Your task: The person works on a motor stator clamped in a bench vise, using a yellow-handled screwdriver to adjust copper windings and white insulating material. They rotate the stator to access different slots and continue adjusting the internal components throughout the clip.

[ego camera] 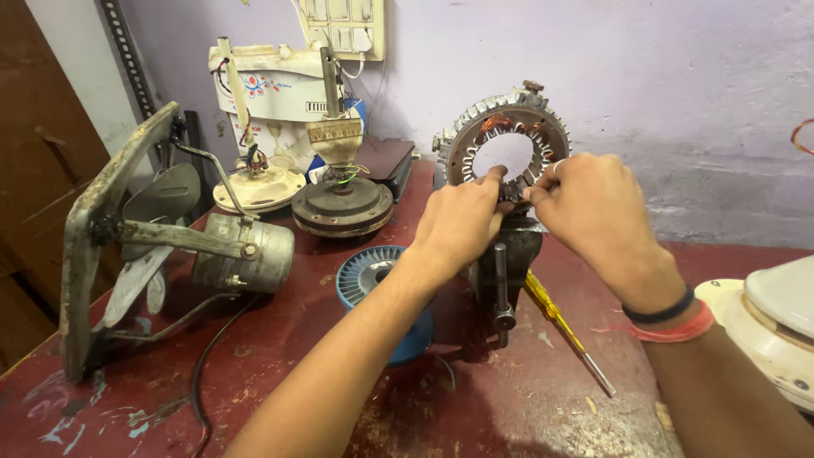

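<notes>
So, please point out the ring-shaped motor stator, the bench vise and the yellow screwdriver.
motor stator (483, 119): head view, upper left of its toothed metal ring.
bench vise (519, 250): head view, dark body below the stator.
yellow screwdriver (543, 298): head view, its yellow handle on the table.

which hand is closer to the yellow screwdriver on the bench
Right. The right hand is at the stator ring, almost directly above the yellow screwdriver; the left hand is farther left, beyond the vise.
</notes>
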